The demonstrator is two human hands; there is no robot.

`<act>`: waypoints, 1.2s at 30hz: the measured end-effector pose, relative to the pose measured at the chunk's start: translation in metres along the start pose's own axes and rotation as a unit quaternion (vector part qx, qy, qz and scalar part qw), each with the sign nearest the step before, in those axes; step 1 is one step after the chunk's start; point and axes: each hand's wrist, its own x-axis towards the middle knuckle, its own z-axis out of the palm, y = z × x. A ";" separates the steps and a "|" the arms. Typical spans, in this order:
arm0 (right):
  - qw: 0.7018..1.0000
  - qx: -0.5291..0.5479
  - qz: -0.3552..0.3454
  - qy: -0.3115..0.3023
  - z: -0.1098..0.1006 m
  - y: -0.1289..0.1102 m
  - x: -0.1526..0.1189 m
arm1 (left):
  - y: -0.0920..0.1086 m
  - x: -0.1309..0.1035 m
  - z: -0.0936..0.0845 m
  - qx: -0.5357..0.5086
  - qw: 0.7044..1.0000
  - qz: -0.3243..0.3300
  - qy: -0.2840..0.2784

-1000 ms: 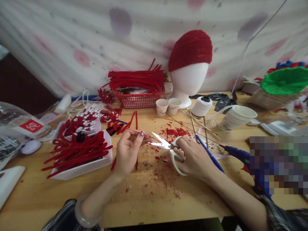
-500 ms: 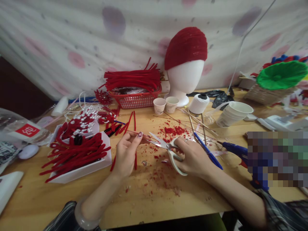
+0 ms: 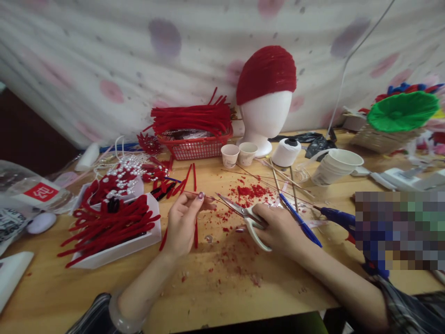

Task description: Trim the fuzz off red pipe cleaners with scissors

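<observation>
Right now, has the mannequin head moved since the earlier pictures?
No. The mannequin head keeps its place against the red basket and the white thread spool; only the camera's view has shifted.

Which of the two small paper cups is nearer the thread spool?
The right cup; the left cup stands farther from the spool, nearer the red basket.
</observation>
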 end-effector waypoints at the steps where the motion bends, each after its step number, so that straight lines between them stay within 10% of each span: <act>1: 1.000 0.009 -0.001 0.022 -0.001 0.001 0.000 | -0.001 0.000 -0.001 0.000 1.000 0.003 -0.003; 6: 0.993 0.016 -0.053 0.105 -0.008 0.001 0.003 | -0.003 -0.001 -0.005 0.026 0.999 0.022 -0.032; 36: 0.995 -0.050 -0.056 0.060 0.000 0.002 0.006 | -0.004 0.000 -0.007 0.010 1.000 0.004 -0.013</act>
